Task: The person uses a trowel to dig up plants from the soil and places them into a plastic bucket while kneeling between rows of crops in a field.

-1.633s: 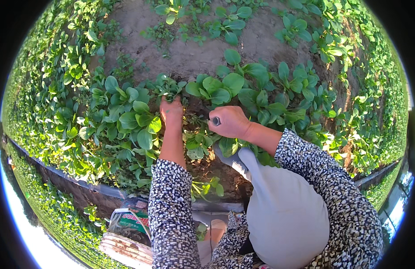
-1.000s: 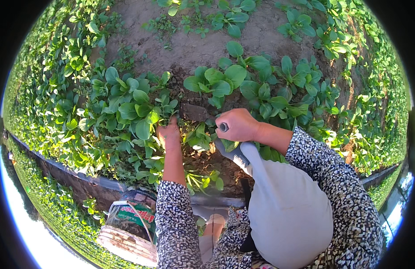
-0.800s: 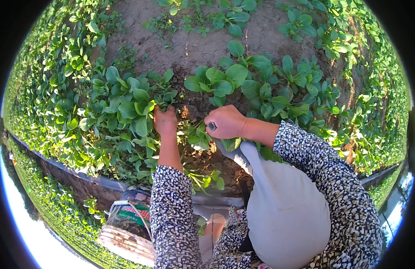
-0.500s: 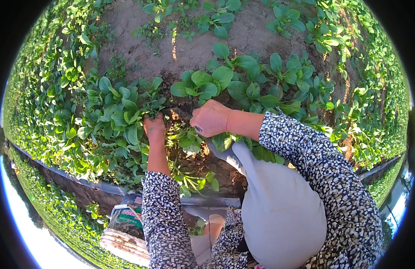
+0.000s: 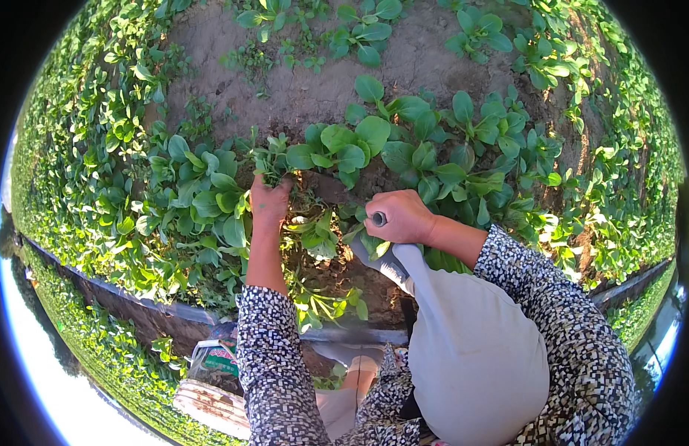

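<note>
The left hand (image 5: 268,202) reaches into the leafy green plants (image 5: 210,201) at the near left of the soil bed (image 5: 300,89), fingers closed on a small clump of leaves (image 5: 270,160) just beyond it; the right hand (image 5: 400,217), to its right, is fisted round a dark tool handle (image 5: 377,219); low green seedlings (image 5: 314,234) lie between both hands.

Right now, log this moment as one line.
left hand: gripping leafy plant | right hand: fist around tool handle | soil: bare patch beyond
</note>
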The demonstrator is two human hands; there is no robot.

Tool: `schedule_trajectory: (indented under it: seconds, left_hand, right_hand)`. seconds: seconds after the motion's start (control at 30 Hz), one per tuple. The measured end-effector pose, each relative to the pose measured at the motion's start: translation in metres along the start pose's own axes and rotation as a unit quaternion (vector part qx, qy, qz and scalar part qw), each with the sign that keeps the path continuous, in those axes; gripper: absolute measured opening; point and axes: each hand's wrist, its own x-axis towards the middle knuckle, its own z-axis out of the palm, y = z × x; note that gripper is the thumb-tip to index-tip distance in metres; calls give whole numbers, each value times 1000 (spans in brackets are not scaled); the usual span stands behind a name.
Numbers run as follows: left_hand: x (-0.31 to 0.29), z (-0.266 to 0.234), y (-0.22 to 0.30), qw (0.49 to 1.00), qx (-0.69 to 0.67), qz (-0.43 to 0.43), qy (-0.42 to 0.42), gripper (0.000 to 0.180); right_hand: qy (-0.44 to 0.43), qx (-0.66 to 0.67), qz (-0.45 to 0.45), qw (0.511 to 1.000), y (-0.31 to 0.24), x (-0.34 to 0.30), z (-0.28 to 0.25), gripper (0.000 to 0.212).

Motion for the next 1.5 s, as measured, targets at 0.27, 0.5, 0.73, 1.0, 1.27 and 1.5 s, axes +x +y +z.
schedule_trajectory:
  seconds: [0.27, 0.5, 0.73, 1.0, 1.27, 1.5]
  left_hand:
    - [34, 8, 36, 872, 472, 82, -99, 42]
    - [-37, -13, 46, 833, -526, -173, -5, 27]
    - [-203, -88, 34, 858, -471, -92, 185, 34]
    - [-382, -351, 69, 761, -124, 4, 636, 38]
    - [-417, -369, -9, 791, 212, -273, 506, 61]
    - [-282, -185, 38, 936, 109, 190, 276, 33]
  right_hand:
    - [7, 7, 5, 1000, -2, -2, 4, 19]
    - [53, 13, -13, 998, 0, -3, 9, 24]
    - [30, 0, 35, 999, -1, -4, 15, 24]
    - [25, 14, 74, 997, -6, -5, 12, 27]
    - [-71, 344, 187, 917, -36, 2, -3, 24]
    - [-143, -157, -18, 977, -67, 16, -8, 20]
